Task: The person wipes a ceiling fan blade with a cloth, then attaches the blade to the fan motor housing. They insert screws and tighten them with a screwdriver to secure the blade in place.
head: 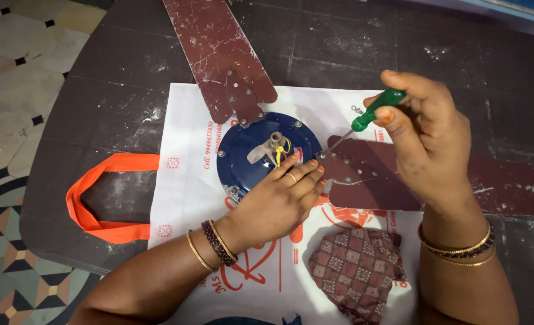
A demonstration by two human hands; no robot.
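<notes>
Two blades show only in part: the upper blade (pixel 218 54) runs off the top edge, and the right blade (pixel 447 186) is crossed by the right hand (pixel 429 138) and runs off the right side. The lower rim of the blue motor (pixel 246 156) is hidden under the left hand (pixel 282 198). The screwdriver's (pixel 372 114) tip is too small to make out where it meets the right blade's bracket beside the motor.

Under the motor lies a white bag (pixel 188 198), flat on the dark worktop (pixel 116 78), with red printing along its edges and an orange handle (pixel 98 198) looping out to the left. A brown checked cloth (pixel 357 271) lies crumpled on the bag's lower part, near the right wrist.

The left hand rests flat, fingers spread and slack, on the motor's lower right, its fingertips touching the housing just beside the bracket. The right hand is closed round the screwdriver's green handle, pinched between thumb and fingers, shaft slanting down and left to the bracket. The motor sits in the middle of the bag, between both hands, a grey shaft and yellow wire at its centre.
</notes>
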